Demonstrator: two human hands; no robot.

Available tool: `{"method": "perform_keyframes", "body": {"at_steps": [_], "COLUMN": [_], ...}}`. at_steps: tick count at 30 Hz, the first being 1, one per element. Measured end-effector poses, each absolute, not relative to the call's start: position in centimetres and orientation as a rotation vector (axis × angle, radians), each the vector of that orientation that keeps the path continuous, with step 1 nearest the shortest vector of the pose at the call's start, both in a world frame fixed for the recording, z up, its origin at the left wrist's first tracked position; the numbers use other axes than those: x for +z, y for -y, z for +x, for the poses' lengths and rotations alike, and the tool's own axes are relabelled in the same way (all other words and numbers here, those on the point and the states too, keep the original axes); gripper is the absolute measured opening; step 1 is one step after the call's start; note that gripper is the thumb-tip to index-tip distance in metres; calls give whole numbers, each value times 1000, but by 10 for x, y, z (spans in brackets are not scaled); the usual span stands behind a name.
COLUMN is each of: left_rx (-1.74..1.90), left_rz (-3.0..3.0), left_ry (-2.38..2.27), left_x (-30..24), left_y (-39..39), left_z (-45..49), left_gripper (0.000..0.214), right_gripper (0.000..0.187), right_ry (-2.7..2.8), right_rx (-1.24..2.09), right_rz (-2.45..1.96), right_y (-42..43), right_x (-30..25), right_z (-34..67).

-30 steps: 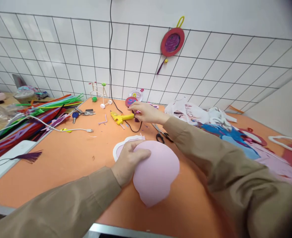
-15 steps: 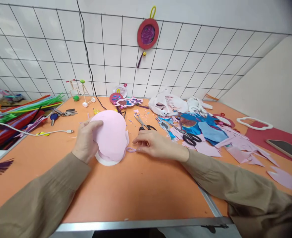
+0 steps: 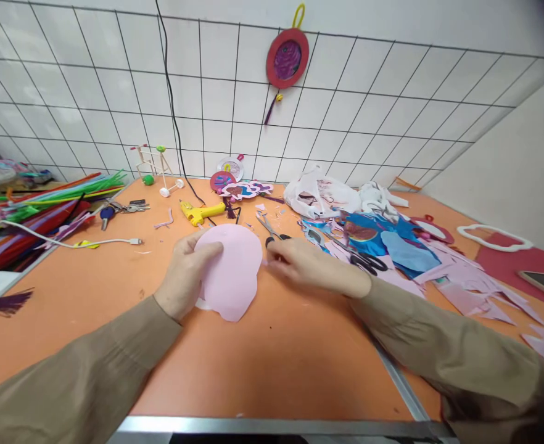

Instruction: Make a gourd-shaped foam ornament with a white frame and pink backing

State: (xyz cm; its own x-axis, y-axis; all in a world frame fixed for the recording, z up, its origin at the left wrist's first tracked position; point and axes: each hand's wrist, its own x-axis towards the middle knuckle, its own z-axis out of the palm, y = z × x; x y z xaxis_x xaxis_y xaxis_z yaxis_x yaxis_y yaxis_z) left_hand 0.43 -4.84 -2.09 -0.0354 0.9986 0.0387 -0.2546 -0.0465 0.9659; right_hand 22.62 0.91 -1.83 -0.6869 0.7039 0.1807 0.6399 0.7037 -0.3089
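My left hand (image 3: 184, 274) is closed on a pink, scallop-edged paper cutout (image 3: 232, 271), with the thumb flat on its face. A bit of a white layer (image 3: 202, 303) shows beneath it at the lower left. At the cutout's right edge my right hand (image 3: 295, 262) is closed, its fingertips curled and slightly blurred. Only a trace of the small pink loop shows at those fingertips; the rest is hidden. Just behind the right hand lie scissors (image 3: 266, 223), partly covered by it. A yellow glue gun (image 3: 202, 213) rests beyond the cutout.
Pink paper scraps (image 3: 461, 277), black-handled scissors (image 3: 369, 262) and a white plastic bag (image 3: 321, 194) lie to the right. At left are pipe cleaners (image 3: 54, 213), keys (image 3: 108, 214) and a white cable (image 3: 68, 243). A round red ornament (image 3: 287, 58) hangs on the wall grid.
The pink cutout has turned and now covers most of the white layer. The pink loop, plainly visible before at my right fingertips, is mostly hidden. The glue gun has come into view.
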Motion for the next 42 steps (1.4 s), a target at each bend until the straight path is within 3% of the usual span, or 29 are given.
{"method": "perform_keyframes", "body": {"at_steps": [3, 7, 11, 14, 20, 42], "left_rx": [1352, 1306, 1257, 1242, 1203, 1165], "left_rz": [1007, 1006, 998, 983, 1008, 1070], "left_ry": [-1015, -1000, -973, -925, -850, -923], "left_x": [-21, -22, -22, -20, -17, -20], "left_y": [50, 51, 53, 54, 62, 63], "left_z": [6, 10, 15, 18, 20, 22], "left_gripper": [25, 25, 27, 20, 26, 31], "right_gripper": [15, 43, 26, 20, 12, 2], "right_ry": [2409, 2040, 1879, 1836, 1774, 2139], "right_rx": [671, 1185, 1390, 1397, 1320, 1000], "right_rz": [-1110, -1038, -850, -740, -602, -783], "right_y": [-22, -23, -16, -11, 3, 20], "right_x": [0, 22, 32, 35, 38, 47], "right_z": [234, 236, 227, 214, 198, 204]}}
